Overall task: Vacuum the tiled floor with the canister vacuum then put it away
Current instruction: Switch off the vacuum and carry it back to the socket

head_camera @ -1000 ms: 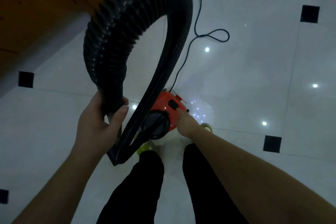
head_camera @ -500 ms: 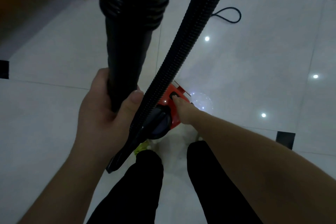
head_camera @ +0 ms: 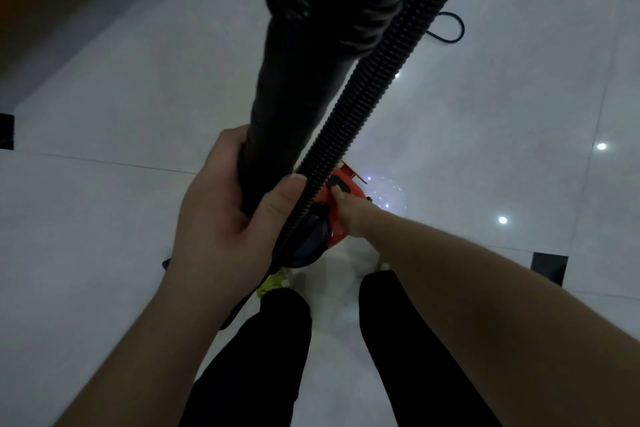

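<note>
Left hand (head_camera: 221, 218) curled round smooth black wand (head_camera: 294, 107), thumb across front; stiff tube, good place to grip. Ribbed hose (head_camera: 349, 128) runs beside it down to canister: soft, springy, likely to kink or swing (poor handle). Right hand (head_camera: 349, 211) reaches low, fingertip on dark button atop red canister vacuum (head_camera: 337, 218); other fingers hidden, so spread or tucked unclear. Canister sits on glossy tiled floor (head_camera: 104, 184) just ahead of feet. Power cord (head_camera: 450, 28) loops on tiles beyond, possible snag. Canister probably light enough to lift one-handed.
</note>
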The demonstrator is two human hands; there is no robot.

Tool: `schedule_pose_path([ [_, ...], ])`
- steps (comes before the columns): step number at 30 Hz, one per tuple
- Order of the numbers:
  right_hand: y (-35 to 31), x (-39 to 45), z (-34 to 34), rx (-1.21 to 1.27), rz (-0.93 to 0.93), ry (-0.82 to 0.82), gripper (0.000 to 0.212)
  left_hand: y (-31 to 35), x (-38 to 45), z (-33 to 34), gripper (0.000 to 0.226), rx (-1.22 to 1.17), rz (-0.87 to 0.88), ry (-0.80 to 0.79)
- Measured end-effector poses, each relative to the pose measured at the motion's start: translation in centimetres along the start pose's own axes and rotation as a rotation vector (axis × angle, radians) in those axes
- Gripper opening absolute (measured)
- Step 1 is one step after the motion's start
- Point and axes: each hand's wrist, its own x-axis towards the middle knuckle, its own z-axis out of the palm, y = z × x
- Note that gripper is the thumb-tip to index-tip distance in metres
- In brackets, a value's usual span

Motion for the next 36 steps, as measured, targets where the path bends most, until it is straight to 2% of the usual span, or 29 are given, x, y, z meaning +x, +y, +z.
schedule_pose_path([
  [1, 0.0, -0.2, -0.3, -0.036, 0.007, -0.008, 0.066, 0.0, 0.0, 0.2, 0.026, 0.007, 0.006, -0.006],
  [3, -0.1, -0.7, -0.3, 0.048, 0.085, -0.022, 0.085, 0.2, -0.1, 0.5, 0.022, 0.028, 0.025, -0.016],
  [5, 0.3, -1.9, 0.1, -0.009, 0.066, 0.063, 0.089, 0.3, -0.3, 0.5, 0.022, 0.016, 0.016, -0.025],
  [7, 0.1, -3.5, 0.7, -0.025, -0.003, 0.12, 0.086, 0.4, -0.6, 0.2, 0.025, -0.009, -0.012, -0.025],
  [11, -0.7, -5.6, 1.3, 0.132, -0.058, 0.17, 0.078, -0.1, -0.8, -0.9, 0.026, -0.022, -0.051, -0.033],
  [13, -1.5, -6.8, 1.2, 0.208, -0.075, 0.201, 0.063, -0.3, -0.9, -1.5, 0.034, -0.014, -0.09, -0.04],
  [16, -3.0, -9.6, 0.1, 0.332, -0.015, 0.234, 0.043, 0.0, -1.4, -2.4, 0.037, -0.054, -0.171, -0.029],
  [19, -4.3, -12.1, -0.6, 0.34, 0.07, 0.192, 0.037, 0.5, -2.1, -3.3, 0.02, -0.084, -0.26, 0.048],
  [21, -5.2, -13.1, -0.7, 0.409, 0.141, 0.15, 0.034, 0.7, -2.4, -4.0, 0.018, -0.097, -0.315, 0.129],
  [23, -5.6, -13.0, -0.2, 0.583, 0.231, 0.106, 0.031, 0.8, -2.8, -4.7, 0.019, -0.141, -0.356, 0.186],
  [25, -6.5, -13.1, -0.1, 0.937, 0.355, 0.038, 0.026, 0.6, -3.2, -5.3, 0.017, -0.166, -0.379, 0.201],
  [26, -6.8, -13.0, 0.0, 1.102, 0.405, 0.003, 0.026, 0.5, -3.4, -5.7, 0.017, -0.17, -0.386, 0.213],
  [28, -7.1, -12.1, 0.4, 1.244, 0.447, -0.014, 0.03, 0.1, -3.6, -6.4, 0.016, -0.186, -0.394, 0.256],
  [33, -8.7, -9.3, 1.9, 1.255, 0.514, -0.01, 0.039, -1.1, -3.4, -8.4, 0.018, -0.24, -0.43, 0.312],
  [36, -10.0, -7.2, 2.5, 1.294, 0.514, 0.084, 0.053, -1.6, -3.2, -9.4, 0.018, -0.232, -0.433, 0.304],
])
